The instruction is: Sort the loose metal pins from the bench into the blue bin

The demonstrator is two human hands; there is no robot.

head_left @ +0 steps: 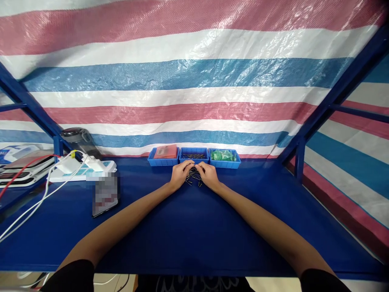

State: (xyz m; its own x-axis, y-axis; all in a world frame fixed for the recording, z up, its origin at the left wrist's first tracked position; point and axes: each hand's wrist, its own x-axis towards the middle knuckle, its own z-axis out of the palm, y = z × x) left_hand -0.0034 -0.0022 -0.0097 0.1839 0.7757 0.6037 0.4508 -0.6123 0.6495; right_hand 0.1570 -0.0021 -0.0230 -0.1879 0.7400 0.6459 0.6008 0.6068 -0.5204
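A loose pile of dark screws (194, 175) lies on the blue tabletop, between my two hands. My left hand (180, 175) curls at its left side, fingers drawn together toward the far edge of the pile. On the other side my right hand (208, 175) is bent inward in much the same way, its fingertips close to the left ones. Whatever the fingertips pinch is too small to make out. Just beyond the hands is a blue bin (194, 150) with more screws in it.
To its left a blue bin (162, 163) holds a flat orange-red packet (165, 151); to its right another blue bin (225, 164) holds green plastic bags (223, 155). At left are a phone (105, 196), a power strip (106, 167) with white cables, and a dark bottle (80, 140).
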